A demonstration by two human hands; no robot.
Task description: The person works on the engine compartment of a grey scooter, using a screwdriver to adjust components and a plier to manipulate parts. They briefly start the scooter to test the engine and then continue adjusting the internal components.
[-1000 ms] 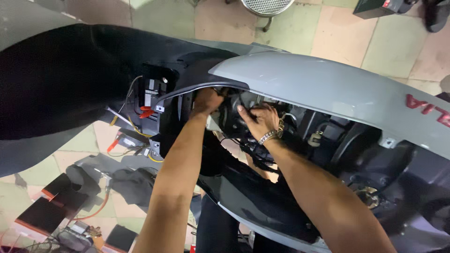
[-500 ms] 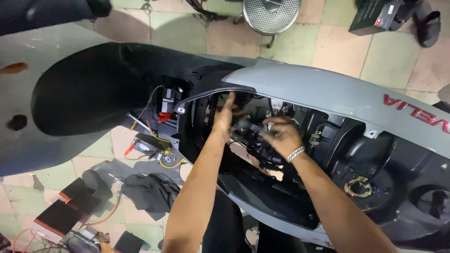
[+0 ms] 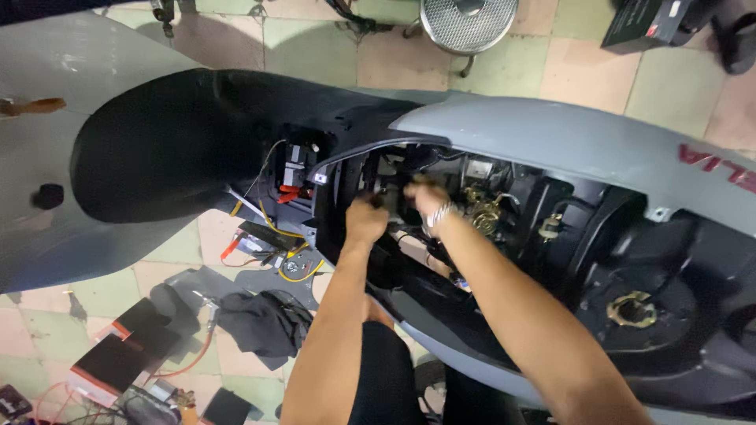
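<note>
Both hands pushed deeper, left hand (image 3: 366,220) fisted, right hand (image 3: 425,198) curled

Matte grey on the scooter body panel (image 3: 567,145), with red lettering toward its right end. Black inside the open bay (image 3: 488,260) below that panel, brass-yellow on a fitting (image 3: 632,308) at the bay's right. Silver on the wristband (image 3: 439,212) of the right hand (image 3: 425,197). Red and yellow on the wires (image 3: 287,193) left of the panel's tip. Pale green and pinkish-beige checks on the floor tiles (image 3: 551,67). Dark grey, perhaps black, on the rag (image 3: 264,323).
</note>
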